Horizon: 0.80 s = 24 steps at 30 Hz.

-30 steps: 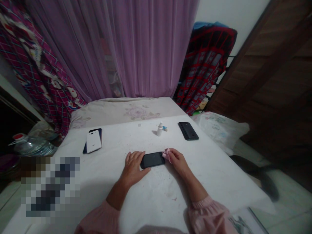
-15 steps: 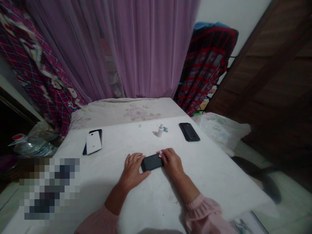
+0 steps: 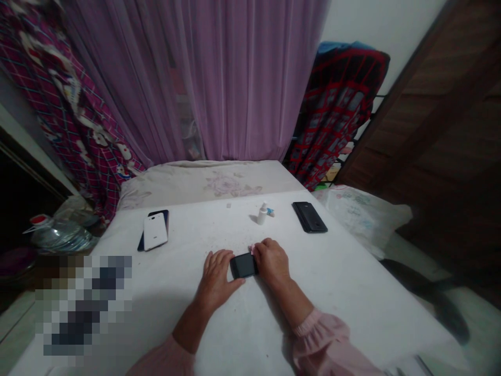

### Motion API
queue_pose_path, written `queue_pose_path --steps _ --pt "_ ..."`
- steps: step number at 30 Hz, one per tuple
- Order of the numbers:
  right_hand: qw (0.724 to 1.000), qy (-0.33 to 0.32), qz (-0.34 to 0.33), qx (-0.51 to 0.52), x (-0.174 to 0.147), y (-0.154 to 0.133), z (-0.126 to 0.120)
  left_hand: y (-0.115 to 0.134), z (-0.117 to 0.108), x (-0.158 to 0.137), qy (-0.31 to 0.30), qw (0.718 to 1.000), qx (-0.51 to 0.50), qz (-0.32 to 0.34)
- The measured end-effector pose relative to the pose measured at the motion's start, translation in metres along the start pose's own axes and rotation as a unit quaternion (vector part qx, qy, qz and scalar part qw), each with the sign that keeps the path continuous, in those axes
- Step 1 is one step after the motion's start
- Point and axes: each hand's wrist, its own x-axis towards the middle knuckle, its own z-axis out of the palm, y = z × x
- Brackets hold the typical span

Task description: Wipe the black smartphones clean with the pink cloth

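A dark smartphone (image 3: 244, 265) lies on the white-covered table, screen up, between my hands. My left hand (image 3: 217, 277) grips its left end, thumb at the near edge and fingers at the far edge. In my right hand (image 3: 271, 261) a small pink cloth (image 3: 252, 249) is pinched against the phone's far edge toward the right. That hand covers the phone's right end. Beyond them stands a small white spray bottle (image 3: 262, 214), with a little blue-and-white item (image 3: 270, 212) beside it.
At the left, a white phone (image 3: 155, 232) rests on a dark blue one (image 3: 166, 215). Stacked black phones (image 3: 310, 217) lie at the right. A large water bottle (image 3: 58, 235) stands past the table's left side; a plastic bag (image 3: 360, 209) is past the right edge.
My right hand with the pink cloth has slid left along the phone's far edge, covering more of its right end. My left hand still holds the left end. The whole view has shifted slightly.
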Motion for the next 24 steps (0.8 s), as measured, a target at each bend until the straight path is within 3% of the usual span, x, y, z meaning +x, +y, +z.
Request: queue_pose_path --steps 5,9,16,24 --pt "0.998 0.008 -0.058 0.02 0.0 -0.036 0.007 0.002 0.001 0.001 0.011 1.0 0.005 -0.01" --pt "0.997 0.01 -0.072 0.03 -0.005 -0.047 0.005 0.003 0.002 0.001 0.023 1.0 0.008 -0.02" --pt "0.988 0.033 -0.122 0.092 -0.027 -0.026 0.001 0.003 0.003 0.001 0.034 0.999 0.003 -0.017" --pt "0.989 0.038 -0.113 0.092 -0.042 -0.004 -0.006 0.003 0.001 0.001 0.032 0.999 0.003 -0.019"
